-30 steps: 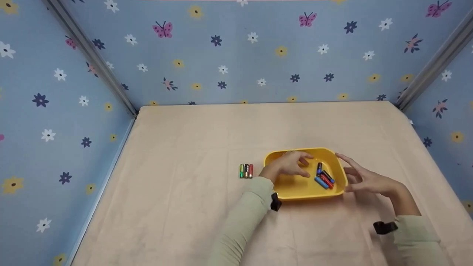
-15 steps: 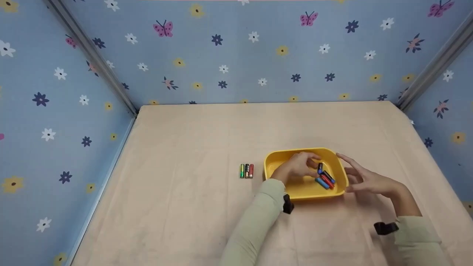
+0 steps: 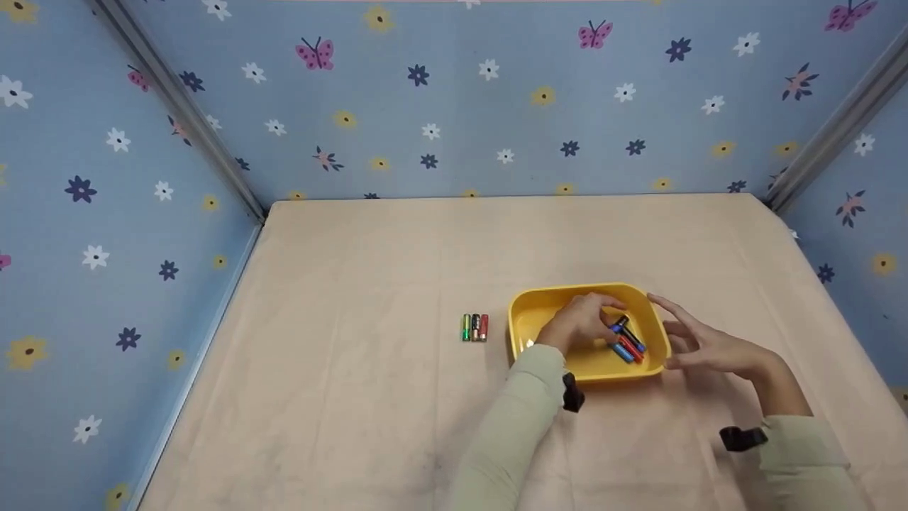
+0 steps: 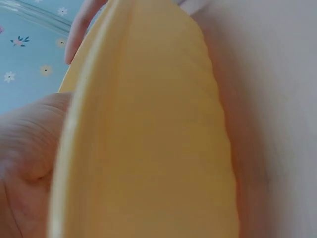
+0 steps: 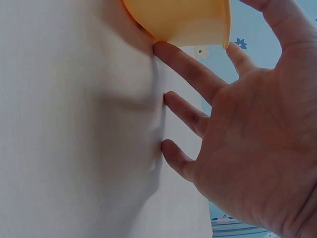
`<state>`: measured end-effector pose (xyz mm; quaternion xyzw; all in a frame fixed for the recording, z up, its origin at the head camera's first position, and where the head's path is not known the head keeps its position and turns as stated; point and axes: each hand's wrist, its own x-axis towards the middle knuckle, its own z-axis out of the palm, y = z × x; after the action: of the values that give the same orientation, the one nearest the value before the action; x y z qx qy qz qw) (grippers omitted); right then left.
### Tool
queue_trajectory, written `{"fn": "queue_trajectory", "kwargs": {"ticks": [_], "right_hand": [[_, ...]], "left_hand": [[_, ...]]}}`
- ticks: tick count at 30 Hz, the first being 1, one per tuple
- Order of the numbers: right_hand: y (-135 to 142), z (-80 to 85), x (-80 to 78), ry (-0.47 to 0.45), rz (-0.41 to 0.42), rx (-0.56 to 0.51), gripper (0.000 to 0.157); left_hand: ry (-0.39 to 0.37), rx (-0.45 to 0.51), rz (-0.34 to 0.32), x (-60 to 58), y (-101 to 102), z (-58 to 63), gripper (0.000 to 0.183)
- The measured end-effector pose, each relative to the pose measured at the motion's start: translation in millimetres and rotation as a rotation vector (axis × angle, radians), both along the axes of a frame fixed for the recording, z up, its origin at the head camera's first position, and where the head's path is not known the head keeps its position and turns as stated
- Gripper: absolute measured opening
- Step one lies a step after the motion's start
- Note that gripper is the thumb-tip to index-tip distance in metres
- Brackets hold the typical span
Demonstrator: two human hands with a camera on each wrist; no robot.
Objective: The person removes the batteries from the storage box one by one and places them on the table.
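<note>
A yellow plastic tray (image 3: 520,333) holds several batteries at its right end, among them a red battery (image 3: 630,348) and a light blue battery (image 3: 622,352). My left hand (image 3: 582,321) reaches inside it, thumb and forefinger bent around a dark battery with a blue end (image 3: 621,323); whether they pinch it is hidden. In the left wrist view, the tray wall (image 4: 158,124) covers most of that hand. My right hand (image 3: 716,349) stands at the tray's right side with fingers spread, fingertips at its wall, also in the right wrist view, where two fingers touch the tablecloth.
Left of the tray, a green battery (image 3: 466,327), a black battery (image 3: 475,328) and a red-and-silver battery (image 3: 484,328) lie side by side. A beige cloth (image 3: 355,319) covers the table. Blue flowered panels (image 3: 468,92) enclose its back and sides.
My left hand has moved right inside the tray to the batteries, and the dark battery by its fingers has turned to a slant. The right hand stays at the tray's side.
</note>
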<state>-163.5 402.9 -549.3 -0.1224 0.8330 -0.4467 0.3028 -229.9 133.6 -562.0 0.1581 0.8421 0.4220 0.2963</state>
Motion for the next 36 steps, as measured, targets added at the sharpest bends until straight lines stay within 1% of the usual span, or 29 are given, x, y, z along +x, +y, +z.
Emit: {"fn": "queue_trajectory", "kwargs": {"ticks": [6, 11, 17, 19, 24, 27, 32, 36], "right_hand": [[-0.3, 0.1, -0.2, 0.006, -0.004, 0.013, 0.119], [-0.4, 0.9, -0.1, 0.017, 0.001, 0.013, 0.118], [-0.1, -0.6, 0.0, 0.019, 0.022, -0.032, 0.116], [-0.3, -0.8, 0.1, 0.024, 0.028, -0.036, 0.116], [-0.1, -0.5, 0.7, 0.027, 0.024, -0.023, 0.116], [0.1, -0.3, 1.1, 0.022, 0.017, -0.016, 0.116], [0.4, 0.2, 1.2, 0.021, 0.013, -0.006, 0.116], [0.2, 0.8, 1.8, 0.018, 0.009, 0.002, 0.116]], "left_hand": [[-0.034, -0.083, -0.018, -2.3, 3.1, 7.6, 0.053], [-0.039, -0.092, -0.018, -2.7, 3.2, 9.9, 0.052], [0.041, -0.063, -0.008, 1.1, 1.2, 4.4, 0.051], [0.041, -0.059, 0.004, 2.2, 1.8, 3.7, 0.052], [-0.019, -0.073, 0.058, 3.2, 6.1, 5.7, 0.052], [-0.034, -0.087, 0.099, 3.3, 9.0, 5.6, 0.048], [0.004, -0.117, 0.14, 3.4, 11.8, 3.6, 0.043], [0.023, -0.135, 0.141, 2.9, 12.6, 2.1, 0.044]]}}
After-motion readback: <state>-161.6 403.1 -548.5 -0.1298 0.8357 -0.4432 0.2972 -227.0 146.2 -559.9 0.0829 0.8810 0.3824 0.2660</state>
